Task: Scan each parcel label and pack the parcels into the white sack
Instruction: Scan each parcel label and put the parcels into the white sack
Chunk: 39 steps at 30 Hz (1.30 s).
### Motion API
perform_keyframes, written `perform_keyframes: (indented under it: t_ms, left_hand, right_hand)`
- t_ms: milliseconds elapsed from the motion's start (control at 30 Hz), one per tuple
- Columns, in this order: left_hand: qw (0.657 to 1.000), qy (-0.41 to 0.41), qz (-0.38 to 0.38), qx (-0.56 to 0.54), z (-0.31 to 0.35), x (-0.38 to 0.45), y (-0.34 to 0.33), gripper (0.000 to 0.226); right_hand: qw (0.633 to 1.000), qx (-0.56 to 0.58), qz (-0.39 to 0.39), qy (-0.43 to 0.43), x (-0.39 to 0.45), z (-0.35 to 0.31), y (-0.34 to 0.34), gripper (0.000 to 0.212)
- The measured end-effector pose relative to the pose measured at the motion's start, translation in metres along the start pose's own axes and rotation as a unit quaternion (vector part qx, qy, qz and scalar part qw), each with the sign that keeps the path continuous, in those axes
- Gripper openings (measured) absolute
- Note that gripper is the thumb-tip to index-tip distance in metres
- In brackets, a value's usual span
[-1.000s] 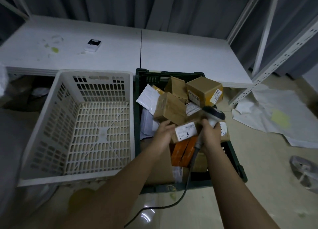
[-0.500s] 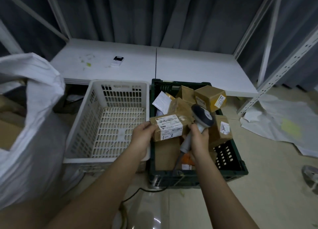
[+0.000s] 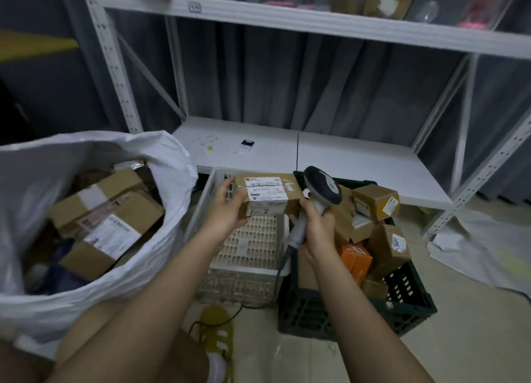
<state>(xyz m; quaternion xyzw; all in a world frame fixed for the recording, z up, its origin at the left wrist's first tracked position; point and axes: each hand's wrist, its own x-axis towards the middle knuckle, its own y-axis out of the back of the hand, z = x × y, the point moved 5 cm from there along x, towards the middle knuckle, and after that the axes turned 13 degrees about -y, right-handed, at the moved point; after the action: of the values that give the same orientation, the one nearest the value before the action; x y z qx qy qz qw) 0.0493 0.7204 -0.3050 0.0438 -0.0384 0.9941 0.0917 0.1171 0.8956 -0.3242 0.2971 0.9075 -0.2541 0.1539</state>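
The left hand (image 3: 227,210) grips a brown cardboard parcel (image 3: 268,194) by its left end, thumb on the near face and fingers wrapped behind, holding it up over the white slatted crate (image 3: 250,239). The parcel's white shipping label (image 3: 265,190) faces the camera, with "1-3" handwritten on the cardboard below it. The right hand (image 3: 314,227) is wrapped round the grey handle of a barcode scanner (image 3: 320,190), whose dark head stands just beside the parcel's right end; its cable (image 3: 283,263) hangs down between the crates. To the right, a dark green crate (image 3: 402,310) is heaped with more cardboard parcels and an orange box (image 3: 356,259). At the left, the white sack (image 3: 161,239) stands open, already holding several labelled boxes. Behind runs a white shelf (image 3: 344,158) with a small black-and-white device (image 3: 247,144) on it.
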Motion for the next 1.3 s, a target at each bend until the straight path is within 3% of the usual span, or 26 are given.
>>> perform_keyframes:
  t_ms: [233,367,467,667,833,1000,1300]
  left_hand:
    - [0.998,0.033,-0.049,0.01,0.03,-0.009,0.049,0.043]
    - [0.994,0.035,-0.085,0.065,0.029,-0.014,0.075,0.067]
    - [0.991,0.011,-0.037,0.125,0.026,-0.013,0.093,0.066]
    - [0.994,-0.003,0.073,0.084,0.023,-0.005,0.126,0.058]
    - [0.99,-0.045,0.106,0.082,0.03,0.008,0.15,0.045]
    - [0.982,-0.083,0.143,0.094,0.045,0.013,0.162,0.04]
    - [0.977,-0.103,0.14,0.122,0.057,0.01,0.173,0.038]
  right_hand:
    - [0.994,-0.1,-0.007,0.038,-0.043,-0.003,-0.039,0.023]
    - [0.989,-0.131,-0.008,0.063,-0.05,-0.003,-0.051,0.028]
    - [0.986,-0.154,-0.016,0.06,-0.05,0.001,-0.064,0.035]
    - [0.962,-0.254,-0.078,0.056,-0.049,0.008,-0.085,0.046]
    - [0.947,-0.298,-0.107,0.044,-0.064,0.017,-0.09,0.011]
    - [0.929,-0.324,-0.156,0.09,-0.08,0.022,-0.099,0.03]
    - [0.928,-0.323,-0.147,0.113,-0.094,0.017,-0.108,0.034]
